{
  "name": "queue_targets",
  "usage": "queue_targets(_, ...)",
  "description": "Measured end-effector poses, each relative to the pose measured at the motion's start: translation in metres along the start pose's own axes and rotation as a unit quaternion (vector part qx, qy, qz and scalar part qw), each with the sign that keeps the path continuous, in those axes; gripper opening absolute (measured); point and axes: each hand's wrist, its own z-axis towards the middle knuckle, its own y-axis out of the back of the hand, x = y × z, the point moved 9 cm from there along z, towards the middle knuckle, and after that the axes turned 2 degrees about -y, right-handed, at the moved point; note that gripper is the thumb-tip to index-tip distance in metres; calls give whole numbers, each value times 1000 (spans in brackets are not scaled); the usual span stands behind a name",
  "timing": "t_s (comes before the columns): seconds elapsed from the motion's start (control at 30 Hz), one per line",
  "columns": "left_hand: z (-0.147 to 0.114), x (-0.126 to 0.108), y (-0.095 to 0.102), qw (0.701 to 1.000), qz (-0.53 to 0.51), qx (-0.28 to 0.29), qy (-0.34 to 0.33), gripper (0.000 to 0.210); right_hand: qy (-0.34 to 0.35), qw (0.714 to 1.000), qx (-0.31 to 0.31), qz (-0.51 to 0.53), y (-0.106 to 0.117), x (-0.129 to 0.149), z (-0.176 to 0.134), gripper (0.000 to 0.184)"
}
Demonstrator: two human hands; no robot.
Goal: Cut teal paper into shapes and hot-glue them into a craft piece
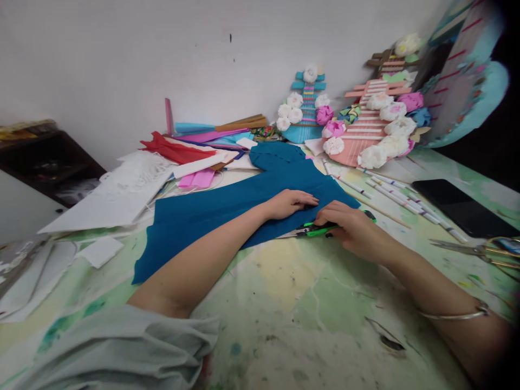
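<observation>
A large dark blue sheet, apparently crepe paper (203,214), lies spread on the table, its far end bunched up. My left hand (289,203) rests palm down on this sheet, fingers stretched out and pointing right. Close beside it, at the sheet's near edge, my right hand (351,227) is closed around scissors (311,230) with green and black handles. Their metal blades point left along the paper's edge. My fingers cover part of the handles, and I cannot make out how far the blades are apart.
Flower-decorated model instruments, one blue (304,132) and one pink (353,143), lean at the back. Striped sticks (400,197), a black phone (463,206) and gold-handled scissors (459,247) lie right. White sheets (109,203) and red paper (179,150) lie left.
</observation>
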Motion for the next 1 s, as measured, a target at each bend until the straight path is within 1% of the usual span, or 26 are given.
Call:
queue_targets(0.1,0,0,0,1000,-1,3,3,40,-7,1000,-12,3,0,-2,0,41)
queue_targets(0.27,0,-1,1,1000,-7,2,2,37,12,1000,4,-7,-13,14,6,37)
queue_targets(0.33,0,-2,1,1000,-12,-1,-1,37,20,1000,9,-9,-14,19,7,36)
queue_targets(0.43,0,-2,1,1000,-13,-2,-1,36,27,999,10,-15,-10,17,4,37)
queue_targets(0.57,1,-1,1,1000,-12,-2,3,38,21,1000,1,-14,-3,9,-1,39)
queue_targets(0.67,1,-1,2,1000,-12,-3,4,40,20,1000,-6,-13,-6,9,0,40)
queue_targets(0.8,1,-1,2,1000,-15,-2,-2,38,24,1000,-2,-10,-15,18,4,39)
queue_targets(0.9,1,-1,3,1000,-16,-6,4,38,26,1000,0,-9,-13,21,4,39)
queue_targets(1.0,0,-2,3,1000,-21,-11,11,38,16,1000,6,-5,-6,16,2,37)
